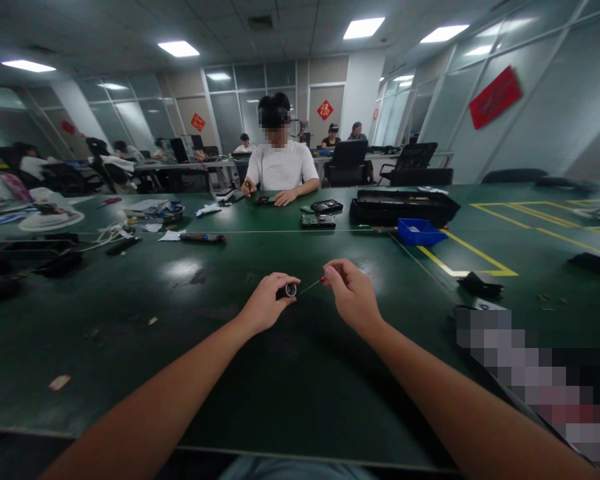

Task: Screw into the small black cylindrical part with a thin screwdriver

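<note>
Between the thumb and fingers of my left hand (267,303) is a small dark round part (290,290) with a pale ring on the end that faces right. My right hand (353,293) pinches a thin screwdriver (311,285) by its red handle. The metal shaft slopes down to the left, and its tip lies close to the ringed end; whether they touch, I cannot tell. Both hands are above the green table (280,400). The far side of the round part is hidden by my fingers.
Across the table a person in a white shirt (283,167) works on a dark device. Circuit-board units (319,221), a black tray (405,207) and a blue bin (420,232) stand ahead. Left lie a dark cylindrical tool (203,237) and cables; at right, a black piece (480,285).
</note>
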A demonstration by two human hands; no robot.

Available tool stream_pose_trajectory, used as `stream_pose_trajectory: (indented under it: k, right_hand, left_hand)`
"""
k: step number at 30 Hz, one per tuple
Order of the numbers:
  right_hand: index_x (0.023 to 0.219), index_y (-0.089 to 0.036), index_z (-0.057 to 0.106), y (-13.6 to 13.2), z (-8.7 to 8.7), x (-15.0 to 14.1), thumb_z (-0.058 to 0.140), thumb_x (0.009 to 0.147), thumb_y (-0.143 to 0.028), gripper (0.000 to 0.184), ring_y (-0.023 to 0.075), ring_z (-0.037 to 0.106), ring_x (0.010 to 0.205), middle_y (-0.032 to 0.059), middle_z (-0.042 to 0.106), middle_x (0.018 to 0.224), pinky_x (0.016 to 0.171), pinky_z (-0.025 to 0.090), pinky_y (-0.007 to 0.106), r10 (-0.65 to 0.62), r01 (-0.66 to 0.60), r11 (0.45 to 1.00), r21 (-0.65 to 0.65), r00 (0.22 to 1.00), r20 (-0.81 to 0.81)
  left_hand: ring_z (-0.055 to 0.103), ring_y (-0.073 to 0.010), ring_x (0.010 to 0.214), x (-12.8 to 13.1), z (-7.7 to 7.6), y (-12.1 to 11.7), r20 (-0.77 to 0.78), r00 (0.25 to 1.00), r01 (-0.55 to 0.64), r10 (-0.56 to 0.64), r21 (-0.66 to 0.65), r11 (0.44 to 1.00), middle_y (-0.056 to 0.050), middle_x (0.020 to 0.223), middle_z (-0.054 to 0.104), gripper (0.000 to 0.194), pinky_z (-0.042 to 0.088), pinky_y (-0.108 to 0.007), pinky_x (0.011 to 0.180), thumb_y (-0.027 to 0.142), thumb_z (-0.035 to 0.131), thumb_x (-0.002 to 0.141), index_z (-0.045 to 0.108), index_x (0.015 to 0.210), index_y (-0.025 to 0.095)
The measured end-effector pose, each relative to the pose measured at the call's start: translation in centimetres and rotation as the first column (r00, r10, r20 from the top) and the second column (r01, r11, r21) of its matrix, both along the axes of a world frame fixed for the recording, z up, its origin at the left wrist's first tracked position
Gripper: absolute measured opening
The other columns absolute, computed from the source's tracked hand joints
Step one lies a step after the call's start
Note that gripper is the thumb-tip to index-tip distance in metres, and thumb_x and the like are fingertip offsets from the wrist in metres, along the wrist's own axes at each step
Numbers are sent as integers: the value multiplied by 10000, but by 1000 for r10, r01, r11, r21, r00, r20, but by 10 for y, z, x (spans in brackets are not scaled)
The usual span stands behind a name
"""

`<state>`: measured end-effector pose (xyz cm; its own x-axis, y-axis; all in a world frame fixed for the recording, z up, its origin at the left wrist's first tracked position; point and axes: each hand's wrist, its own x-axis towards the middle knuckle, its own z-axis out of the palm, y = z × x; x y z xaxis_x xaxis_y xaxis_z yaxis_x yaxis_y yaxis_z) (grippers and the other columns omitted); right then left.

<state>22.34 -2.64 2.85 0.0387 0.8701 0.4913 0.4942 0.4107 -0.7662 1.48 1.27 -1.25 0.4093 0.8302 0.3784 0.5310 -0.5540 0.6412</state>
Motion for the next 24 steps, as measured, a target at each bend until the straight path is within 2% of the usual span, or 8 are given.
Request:
stream_pose_trajectory:
  k: [4, 8, 14, 24]
  right_hand:
    - [1017, -192, 611, -1, -1, -1, 497, 934, -378, 234, 199, 686, 829, 66, 711, 886, 772, 519, 338, 44, -42, 999, 20, 992, -116]
    - [1025, -192, 612, 1, -3, -2, 504, 936, -382, 236, 202, 696, 847, 68, 717, 897, 793, 529, 355, 58, -57, 998, 13, 994, -93]
    - [998, -204, 610, 4, -6, 0, 503, 936, -383, 217, 200, 696, 817, 53, 714, 865, 765, 534, 355, 71, -69, 997, 31, 992, -101]
    - [1006, -217, 608, 3, -6, -1, 502, 942, -383, 207, 200, 697, 827, 45, 711, 870, 768, 532, 355, 95, -91, 995, 38, 991, -98]
  left_hand:
    - [541, -242, 1152, -1, 0, 0, 45, 998, -49, 50, -25, 999, -60, 1212, 628, 432, 381, -419, 1039, 189, 690, 807, 614, 1228, 252]
    - [552, -242, 1138, 0, 2, -1, 47, 998, -34, 35, -21, 999, -48, 1186, 642, 364, 395, -408, 1020, 217, 692, 811, 642, 1170, 250]
    - [554, -208, 1147, -1, 1, 0, 63, 998, -24, 25, -14, 1000, -19, 1200, 637, 373, 385, -372, 1040, 212, 676, 827, 631, 1191, 274]
    - [547, -212, 1187, -1, -1, 2, 46, 998, -46, 48, -36, 998, -23, 1267, 624, 426, 380, -372, 1063, 212, 684, 823, 611, 1240, 264]
